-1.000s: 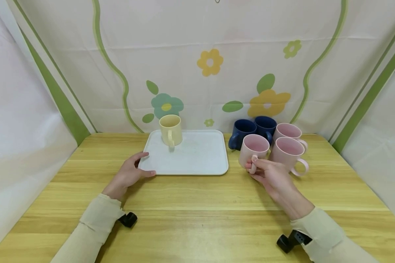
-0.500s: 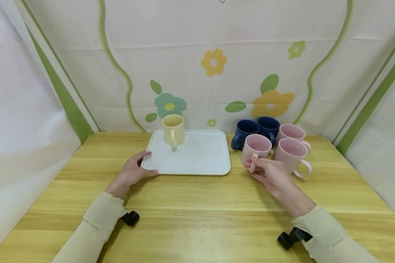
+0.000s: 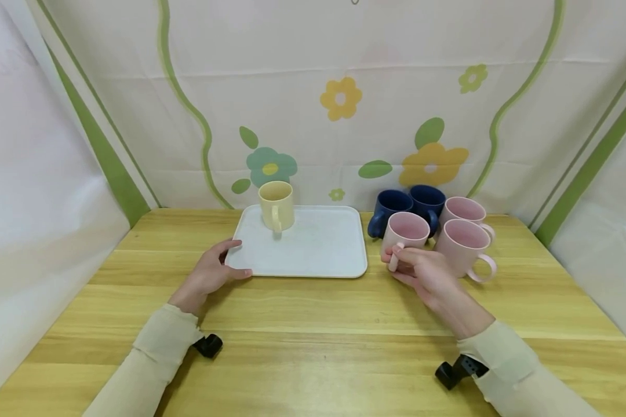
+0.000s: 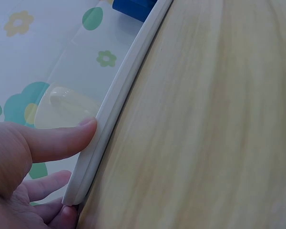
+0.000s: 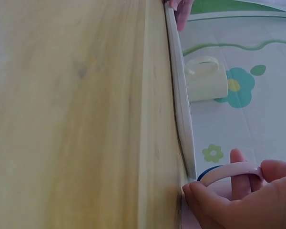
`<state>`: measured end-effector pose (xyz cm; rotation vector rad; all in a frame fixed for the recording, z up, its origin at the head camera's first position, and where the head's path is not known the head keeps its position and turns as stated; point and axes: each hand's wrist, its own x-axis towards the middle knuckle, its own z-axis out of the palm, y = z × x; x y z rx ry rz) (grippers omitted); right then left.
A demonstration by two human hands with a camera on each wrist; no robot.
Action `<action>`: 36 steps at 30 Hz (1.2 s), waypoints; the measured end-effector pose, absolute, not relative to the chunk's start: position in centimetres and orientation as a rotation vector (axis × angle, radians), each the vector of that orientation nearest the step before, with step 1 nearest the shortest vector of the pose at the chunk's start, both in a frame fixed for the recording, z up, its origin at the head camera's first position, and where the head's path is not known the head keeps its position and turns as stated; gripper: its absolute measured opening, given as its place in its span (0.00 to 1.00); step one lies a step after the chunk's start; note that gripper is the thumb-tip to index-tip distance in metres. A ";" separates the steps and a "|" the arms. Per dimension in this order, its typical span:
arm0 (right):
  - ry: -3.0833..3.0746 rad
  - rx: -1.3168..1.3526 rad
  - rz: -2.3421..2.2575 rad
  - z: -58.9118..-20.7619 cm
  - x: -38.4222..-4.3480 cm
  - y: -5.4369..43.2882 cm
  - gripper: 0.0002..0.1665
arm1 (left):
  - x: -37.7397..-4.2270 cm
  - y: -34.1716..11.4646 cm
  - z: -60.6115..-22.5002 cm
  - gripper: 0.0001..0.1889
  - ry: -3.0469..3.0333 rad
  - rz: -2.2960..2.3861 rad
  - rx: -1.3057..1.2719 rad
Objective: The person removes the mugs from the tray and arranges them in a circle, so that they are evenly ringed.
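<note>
A white tray [image 3: 308, 249] lies on the table, with a pale yellow mug [image 3: 283, 215] standing upright near its back left corner. My left hand [image 3: 212, 270] holds the tray's left end, thumb on the front rim and fingers along the left side; the left wrist view shows the thumb [image 4: 66, 140] against the rim. To the right of the tray, my right hand [image 3: 430, 275] pinches the handle of a pink mug [image 3: 408, 227]. The right wrist view shows fingers through and around that handle [image 5: 233, 171]. The mug is upright; its base is partly hidden.
Two dark blue mugs [image 3: 391, 202] stand behind the held mug. Two more pink mugs [image 3: 461, 240] stand close to its right, one with its handle facing front right. A flower-patterned cloth [image 3: 302, 127] hangs behind the wooden table [image 3: 313, 347].
The head view has shifted slightly, so the scene sits a little further right. My right hand and the pink mug's handle have turned slightly left. The left hand stays at the tray.
</note>
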<state>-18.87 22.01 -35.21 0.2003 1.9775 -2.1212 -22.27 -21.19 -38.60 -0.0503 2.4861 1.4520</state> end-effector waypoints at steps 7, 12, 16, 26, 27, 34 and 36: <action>1.977 0.156 -2.103 -34.9 -18.2 22.9 0.17 | -22.3 -21.2 -38.6 0.48 2.480 1.449 -0.080; 2.053 0.133 -2.063 -34.1 -17.3 23.9 0.15 | -22.3 -21.3 -38.6 0.49 2.478 1.469 -0.064; 2.094 0.108 -2.077 -33.1 -16.8 24.5 0.08 | -22.2 -21.2 -38.5 0.49 2.474 1.480 -0.052; 2.126 -0.055 -2.047 -31.1 -17.0 22.6 0.16 | -22.2 -21.0 -38.4 0.48 2.476 1.479 -0.060; 2.126 -0.069 -2.039 -31.0 -17.1 22.1 0.16 | -22.2 -21.0 -38.4 0.48 2.478 1.477 -0.061; 2.065 -0.148 -2.037 -30.8 -18.7 19.2 0.11 | -22.2 -21.0 -38.3 0.47 2.487 1.473 -0.054; 2.061 -0.142 -2.031 -30.8 -19.3 18.4 0.12 | -22.2 -21.0 -38.3 0.47 2.486 1.475 -0.054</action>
